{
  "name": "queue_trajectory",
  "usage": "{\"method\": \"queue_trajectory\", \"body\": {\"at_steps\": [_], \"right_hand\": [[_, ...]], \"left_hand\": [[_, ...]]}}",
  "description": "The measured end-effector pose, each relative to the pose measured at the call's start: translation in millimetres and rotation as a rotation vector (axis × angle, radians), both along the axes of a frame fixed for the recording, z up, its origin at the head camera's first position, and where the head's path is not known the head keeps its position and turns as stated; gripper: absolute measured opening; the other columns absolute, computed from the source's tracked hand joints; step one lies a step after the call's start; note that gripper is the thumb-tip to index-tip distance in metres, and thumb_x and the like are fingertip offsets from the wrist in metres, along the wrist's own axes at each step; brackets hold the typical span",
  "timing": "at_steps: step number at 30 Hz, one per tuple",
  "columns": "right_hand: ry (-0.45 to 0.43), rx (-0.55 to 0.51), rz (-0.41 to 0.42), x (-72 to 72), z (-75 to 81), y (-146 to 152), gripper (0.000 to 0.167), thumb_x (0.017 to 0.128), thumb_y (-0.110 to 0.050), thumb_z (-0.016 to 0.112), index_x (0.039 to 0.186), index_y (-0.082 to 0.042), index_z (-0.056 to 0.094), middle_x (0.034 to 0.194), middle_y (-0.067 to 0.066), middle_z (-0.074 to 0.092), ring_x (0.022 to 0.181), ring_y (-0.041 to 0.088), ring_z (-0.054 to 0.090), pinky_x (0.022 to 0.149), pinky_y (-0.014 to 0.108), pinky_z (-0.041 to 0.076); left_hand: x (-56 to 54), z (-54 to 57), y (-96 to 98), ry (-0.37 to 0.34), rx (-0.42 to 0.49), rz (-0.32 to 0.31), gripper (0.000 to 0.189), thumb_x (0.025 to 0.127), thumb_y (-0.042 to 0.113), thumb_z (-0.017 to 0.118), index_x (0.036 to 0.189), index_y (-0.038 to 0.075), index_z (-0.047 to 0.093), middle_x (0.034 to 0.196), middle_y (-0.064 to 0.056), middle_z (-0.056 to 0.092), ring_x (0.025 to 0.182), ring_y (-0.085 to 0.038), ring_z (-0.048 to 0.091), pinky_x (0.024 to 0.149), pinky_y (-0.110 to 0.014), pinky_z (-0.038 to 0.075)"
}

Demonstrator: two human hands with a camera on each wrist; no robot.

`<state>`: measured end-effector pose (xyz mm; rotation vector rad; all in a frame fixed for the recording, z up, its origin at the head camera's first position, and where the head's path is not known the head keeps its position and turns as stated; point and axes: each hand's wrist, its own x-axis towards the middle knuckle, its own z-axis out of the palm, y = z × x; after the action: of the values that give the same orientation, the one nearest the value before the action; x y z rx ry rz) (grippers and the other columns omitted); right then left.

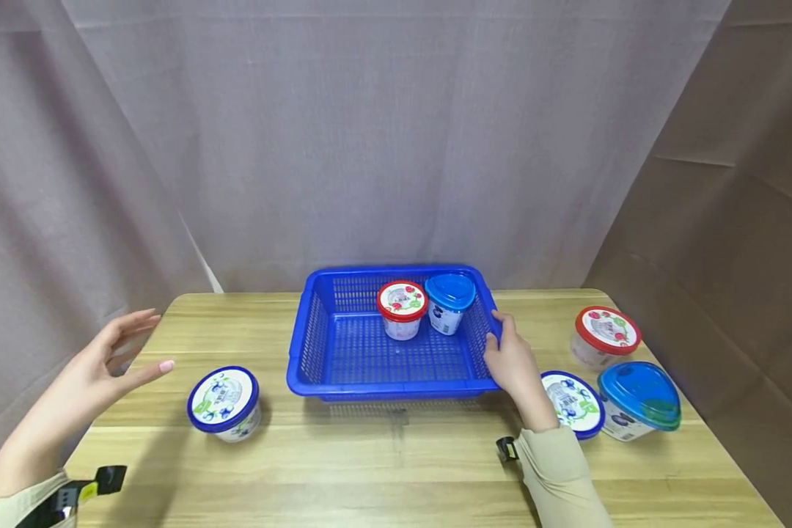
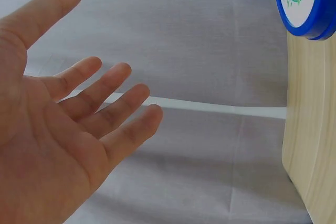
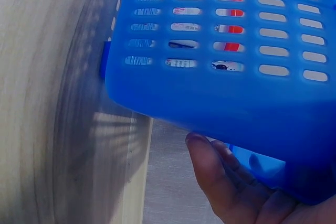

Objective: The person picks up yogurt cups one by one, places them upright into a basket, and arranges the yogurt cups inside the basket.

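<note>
A blue plastic basket [image 1: 396, 387] with slotted sides stands at the middle of the wooden table. My right hand [image 1: 516, 370] grips its right rim; in the right wrist view the thumb [image 3: 207, 169] lies by the basket's outer wall [image 3: 157, 90] and the fingers curl behind. Inside the basket, toward the back right, are a red-lidded tub [image 1: 402, 302] and a blue-lidded heart-shaped tub [image 1: 450, 293]. My left hand [image 1: 92, 370] hovers at the left with fingers spread and holds nothing. To its right a round tub with a dark-blue rim and blueberry lid [image 1: 224, 400] stands on the table.
Right of the basket stand another blueberry tub [image 1: 573, 403], partly behind my right arm, a red-lidded tub [image 1: 607, 334] and a blue-lidded tub [image 1: 639, 396] near the table's right edge. A grey curtain [image 1: 383, 147] hangs behind the table [image 1: 383, 469].
</note>
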<state>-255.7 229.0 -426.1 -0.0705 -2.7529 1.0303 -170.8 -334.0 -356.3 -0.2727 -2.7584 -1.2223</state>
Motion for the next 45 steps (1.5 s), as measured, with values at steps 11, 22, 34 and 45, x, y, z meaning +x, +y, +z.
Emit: {"method": "queue_trajectory", "body": {"at_steps": [11,22,34,45], "right_hand": [[-0.004,-0.002,-0.001,1.4,0.3,0.3,0.05,0.106,-0.013,0.038,0.152,0.001,0.03,0.139,0.041,0.046,0.123,0.057,0.05,0.099,0.067,0.042],[0.007,-0.001,-0.003,-1.1,-0.4,0.5,0.05,0.105,-0.014,0.039,0.152,0.001,0.031,0.137,0.042,0.047,0.12,0.057,0.052,0.097,0.067,0.044],[-0.007,0.006,-0.001,-0.5,0.7,0.1,0.05,0.106,-0.014,0.038,0.153,0.001,0.03,0.138,0.041,0.046,0.121,0.056,0.052,0.098,0.067,0.043],[-0.022,0.001,-0.001,-0.2,1.4,0.3,0.05,0.106,-0.014,0.037,0.153,0.0,0.029,0.141,0.041,0.044,0.123,0.056,0.05,0.1,0.067,0.042]], "left_hand": [[8.6,-21.4,5.1,0.173,0.002,-0.001,0.078,0.09,0.013,0.077,0.155,0.011,0.033,0.148,0.001,0.044,0.129,0.002,0.043,0.09,0.001,0.034],[5.5,-52.9,16.4,0.159,0.066,-0.081,0.072,0.088,0.009,0.078,0.148,0.001,0.039,0.143,0.016,0.041,0.125,0.015,0.035,0.093,-0.002,0.035],[1.2,-76.5,29.1,0.001,0.047,-0.101,0.086,0.088,0.017,0.079,0.156,0.006,0.029,0.156,-0.025,0.032,0.136,-0.045,0.033,0.1,-0.004,0.032],[0.9,-88.3,30.8,-0.076,0.111,-0.156,0.092,0.086,0.016,0.081,0.156,0.0,0.024,0.156,-0.027,0.028,0.138,-0.053,0.03,0.093,-0.001,0.028]]}}
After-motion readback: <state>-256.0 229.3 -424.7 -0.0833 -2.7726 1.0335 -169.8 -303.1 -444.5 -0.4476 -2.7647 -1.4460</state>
